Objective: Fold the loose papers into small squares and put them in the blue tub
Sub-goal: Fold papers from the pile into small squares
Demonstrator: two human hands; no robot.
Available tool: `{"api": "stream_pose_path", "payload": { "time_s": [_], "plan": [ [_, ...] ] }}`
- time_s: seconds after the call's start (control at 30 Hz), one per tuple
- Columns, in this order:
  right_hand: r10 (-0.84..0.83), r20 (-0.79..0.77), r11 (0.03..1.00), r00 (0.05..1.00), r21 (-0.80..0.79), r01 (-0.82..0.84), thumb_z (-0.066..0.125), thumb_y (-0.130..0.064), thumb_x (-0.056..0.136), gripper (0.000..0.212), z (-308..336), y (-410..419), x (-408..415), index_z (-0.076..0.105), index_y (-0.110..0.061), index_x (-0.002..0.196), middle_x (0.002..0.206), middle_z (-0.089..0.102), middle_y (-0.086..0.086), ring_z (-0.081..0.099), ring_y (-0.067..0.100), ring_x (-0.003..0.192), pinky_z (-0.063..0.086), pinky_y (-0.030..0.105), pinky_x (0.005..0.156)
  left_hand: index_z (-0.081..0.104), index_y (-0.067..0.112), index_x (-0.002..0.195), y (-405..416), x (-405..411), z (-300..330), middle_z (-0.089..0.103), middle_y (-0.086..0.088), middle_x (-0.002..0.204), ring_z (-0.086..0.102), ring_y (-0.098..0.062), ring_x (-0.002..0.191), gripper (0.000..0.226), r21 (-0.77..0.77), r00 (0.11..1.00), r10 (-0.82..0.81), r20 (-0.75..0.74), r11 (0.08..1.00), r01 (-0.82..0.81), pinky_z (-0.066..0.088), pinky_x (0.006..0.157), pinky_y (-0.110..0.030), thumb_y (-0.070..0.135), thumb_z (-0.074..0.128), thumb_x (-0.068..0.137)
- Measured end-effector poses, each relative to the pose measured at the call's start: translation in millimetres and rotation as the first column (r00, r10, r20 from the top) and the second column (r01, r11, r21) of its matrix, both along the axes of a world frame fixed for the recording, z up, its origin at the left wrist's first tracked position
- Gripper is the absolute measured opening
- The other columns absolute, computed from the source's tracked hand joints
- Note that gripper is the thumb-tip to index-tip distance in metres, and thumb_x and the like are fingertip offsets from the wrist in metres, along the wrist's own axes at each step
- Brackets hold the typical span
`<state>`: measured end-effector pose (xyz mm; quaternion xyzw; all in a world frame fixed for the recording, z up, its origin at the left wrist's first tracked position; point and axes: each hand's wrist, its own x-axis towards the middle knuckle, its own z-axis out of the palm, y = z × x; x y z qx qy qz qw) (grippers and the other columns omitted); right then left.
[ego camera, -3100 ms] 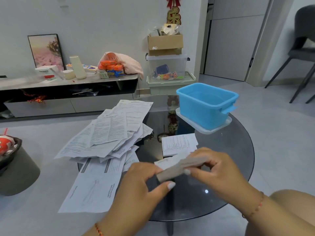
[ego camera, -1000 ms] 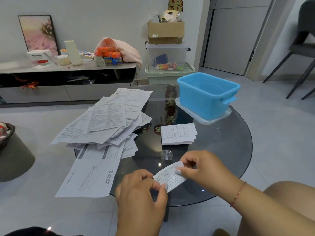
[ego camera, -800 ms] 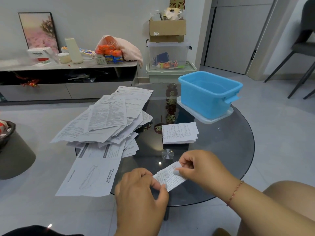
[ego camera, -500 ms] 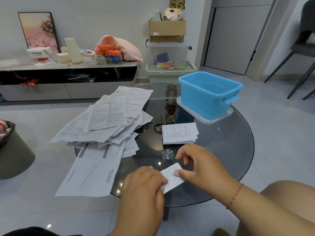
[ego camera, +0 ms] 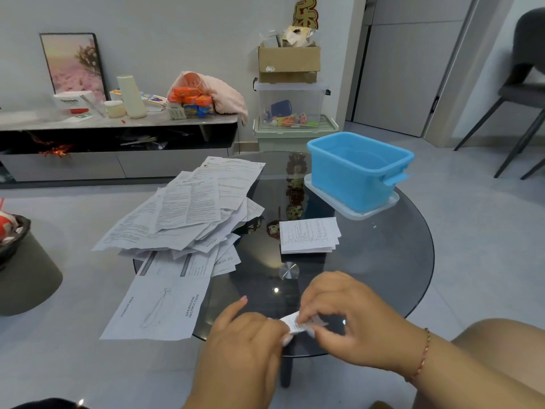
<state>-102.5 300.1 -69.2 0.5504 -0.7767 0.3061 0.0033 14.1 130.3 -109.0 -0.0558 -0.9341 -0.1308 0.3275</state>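
Both hands, left (ego camera: 247,335) and right (ego camera: 351,317), pinch a small folded white printed paper (ego camera: 293,323) at the round glass table's (ego camera: 413,261) near edge; the blue plastic tub (ego camera: 354,184) stands at the far right edge, nearer the right hand.

Folded paper (ego camera: 295,323) (mostly behind fingers (ego camera: 306,312))

Head cam looks fwd/down, close over round glass table (ego camera: 383,261).

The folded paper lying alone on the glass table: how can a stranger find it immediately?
Start at the round glass table. Between the blue tub and the two hands lies a folded paper. Unlike the loose sheets piled left, it is compact, squarish and lies apart.
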Motion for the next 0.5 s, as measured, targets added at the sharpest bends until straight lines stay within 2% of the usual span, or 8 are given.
{"api": "stream_pose_path", "payload": {
  "time_s": [0.07,0.13,0.17,0.3,0.4,0.5],
  "plan": [
    [-0.001,-0.040,0.999,0.999,-0.041,-0.001,0.068,-0.024,0.077,0.009,-0.2,-5.4,1.2,0.073,-0.027,0.083,0.085,0.064,-0.017,0.055,-0.001,0.084,0.045,0.023,0.081,0.056,0.034,0.081,-1.0,-2.9,8.7,0.059,0.015,0.061,0.055,-0.004,0.062,0.009,0.072,0.999,0.005,0.033,0.997,-0.008,0.036,0.097,-0.023,0.028,0.049,0.083],
    [-0.010,-0.093,0.998,0.996,-0.062,0.005,0.066,-0.025,0.079,0.006,2.7,-10.7,1.4,0.072,-0.026,0.080,0.080,0.064,-0.016,0.055,0.002,0.080,0.047,0.027,0.076,0.055,0.034,0.081,1.5,-5.1,21.1,0.058,0.016,0.060,0.050,-0.006,0.068,0.010,0.110,0.997,0.020,0.075,0.994,-0.028,0.036,0.093,-0.017,0.031,0.046,0.084],
    [-0.021,-0.096,0.996,0.995,-0.086,0.013,0.065,-0.024,0.080,0.007,5.1,-12.6,0.8,0.072,-0.025,0.079,0.078,0.064,-0.015,0.055,0.003,0.078,0.046,0.026,0.074,0.058,0.033,0.078,2.9,-5.4,28.3,0.058,0.017,0.060,0.049,-0.008,0.072,0.013,0.137,0.994,0.029,0.108,0.990,-0.044,0.036,0.087,-0.015,0.032,0.047,0.084],
    [-0.103,-0.008,0.985,0.995,-0.143,0.100,0.058,-0.030,0.083,0.016,15.6,-12.5,-5.5,0.074,-0.026,0.080,0.077,0.065,-0.015,0.056,0.001,0.077,0.044,0.016,0.070,0.059,0.034,0.077,3.5,-13.6,53.2,0.059,0.016,0.066,0.053,-0.004,0.068,0.012,0.285,0.960,0.113,0.255,0.940,-0.186,0.042,0.059,-0.018,0.037,0.056,0.089],
    [-0.208,0.043,0.969,0.977,-0.124,0.211,0.056,-0.033,0.082,0.019,18.7,-8.5,-17.5,0.074,-0.026,0.079,0.074,0.063,-0.020,0.057,0.002,0.080,0.045,0.014,0.068,0.057,0.032,0.080,1.7,-26.9,69.2,0.058,0.014,0.069,0.053,-0.001,0.071,0.012,0.320,0.957,0.108,0.271,0.927,-0.195,0.039,0.061,-0.015,0.036,0.054,0.091],
    [-0.380,0.118,0.909,0.917,-0.135,0.394,0.066,-0.021,0.082,0.012,21.2,-1.5,-35.3,0.075,-0.023,0.075,0.070,0.061,-0.024,0.056,0.000,0.081,0.041,0.009,0.063,0.058,0.026,0.079,-2.9,-48.2,85.2,0.058,0.012,0.068,0.051,0.001,0.067,0.015,0.382,0.959,0.108,0.263,0.901,-0.206,0.037,0.060,-0.010,0.031,0.054,0.092]
  ]
}}
